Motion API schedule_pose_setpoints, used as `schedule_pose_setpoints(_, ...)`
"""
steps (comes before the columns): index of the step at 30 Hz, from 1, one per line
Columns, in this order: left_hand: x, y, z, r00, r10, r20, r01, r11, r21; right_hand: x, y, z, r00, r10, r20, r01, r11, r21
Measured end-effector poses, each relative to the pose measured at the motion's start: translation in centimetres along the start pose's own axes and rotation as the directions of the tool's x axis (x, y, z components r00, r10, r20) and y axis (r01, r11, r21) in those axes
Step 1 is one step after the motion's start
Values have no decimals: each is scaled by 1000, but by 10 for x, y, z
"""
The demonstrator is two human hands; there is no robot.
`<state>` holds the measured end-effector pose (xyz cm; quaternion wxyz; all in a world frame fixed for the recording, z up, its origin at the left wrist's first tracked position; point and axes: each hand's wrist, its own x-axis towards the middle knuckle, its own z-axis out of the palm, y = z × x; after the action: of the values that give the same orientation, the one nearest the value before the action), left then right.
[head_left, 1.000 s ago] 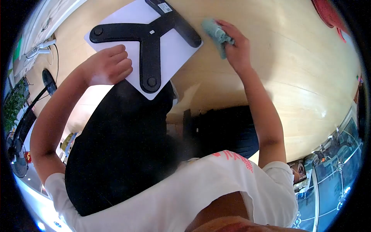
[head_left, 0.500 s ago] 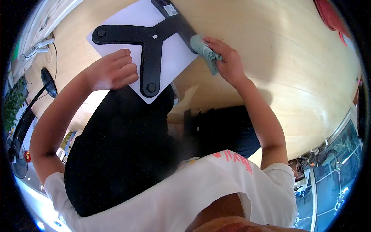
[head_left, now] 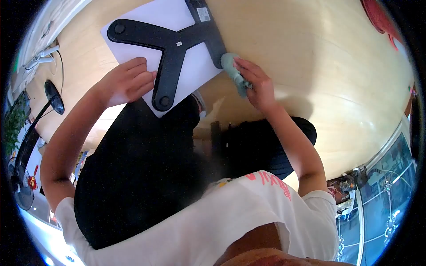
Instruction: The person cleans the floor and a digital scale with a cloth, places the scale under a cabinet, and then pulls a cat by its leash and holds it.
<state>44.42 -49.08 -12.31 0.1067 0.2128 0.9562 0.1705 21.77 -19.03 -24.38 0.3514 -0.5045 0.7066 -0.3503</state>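
A flat white board (head_left: 133, 54) with a black branched frame (head_left: 171, 48) on it lies above my lap, one corner near my knee. My left hand (head_left: 133, 80) is closed at the board's left edge, its fingertips close to the frame's lower arm; what it grips, if anything, is hidden. In my right hand (head_left: 259, 86) is a bunched pale green cloth (head_left: 233, 71), which touches the end of the frame's right arm. White labels show on the frame's centre and its upper arm.
Pale wooden floor (head_left: 275, 35) surrounds the board. A black fan (head_left: 54, 95) and a plant (head_left: 15, 119) are at the left. Something red (head_left: 377, 15) is at the upper right, and glass doors (head_left: 381, 204) stand at the lower right.
The board and frame have turned slightly, the lower arm's end shifting left. My right hand and the cloth have moved a little downward. My left hand has barely moved.
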Motion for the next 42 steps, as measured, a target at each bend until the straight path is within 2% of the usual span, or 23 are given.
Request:
schedule_pose_setpoints(3,2,2,0,1000,-17,-23,17,1000,18,-20,19,-16,988,52,143,-17,970,-243)
schedule_pose_setpoints(6,2,4,1,999,-23,-35,24,999,30,-17,21,-18,998,55,-36,-60,987,-152)
schedule_pose_setpoints(9,2,3,4,998,-37,-52,37,999,9,4,2,-9,989,45,-139,-44,999,11)
schedule_pose_setpoints(12,2,4,7,996,-46,-82,45,999,-12,4,-6,11,995,-96,-29,95,994,-50)
schedule_pose_setpoints(18,1,5,9,994,-55,-90,56,998,5,-30,14,-22,984,15,175,24,975,-222)
schedule_pose_setpoints(21,1,5,11,990,-68,-125,68,998,-5,-25,23,-26,999,40,-13,-42,983,-181)
schedule_pose_setpoints(24,3,4,10,990,-70,-120,68,997,-24,6,9,-25,994,45,-104,-36,995,93)
schedule_pose_setpoints(27,5,6,8,988,-82,-128,77,996,-42,14,-8,-12,1000,-10,-18,12,997,76)
schedule_pose_setpoints(30,1,6,10,986,-81,-144,73,996,-56,4,-1,-18,987,-28,158,42,995,-87)
schedule_pose_setpoints(33,-5,7,11,989,-102,-106,99,994,-36,13,16,-40,983,85,166,-61,987,-148)
schedule_pose_setpoints(34,-6,7,12,990,-112,-86,111,994,-23,30,8,-44,999,-18,42,24,990,-139)
schedule_pose_setpoints(37,-8,8,17,988,-126,-93,125,992,-12,95,2,-48,985,-8,-172,37,985,167)
schedule_pose_setpoints(39,-7,8,14,990,-114,-87,116,993,23,144,7,-40,945,-89,-315,149,974,171)
schedule_pose_setpoints(42,-10,6,14,993,-100,-61,100,995,-5,205,18,-24,959,-178,-221,236,933,270)
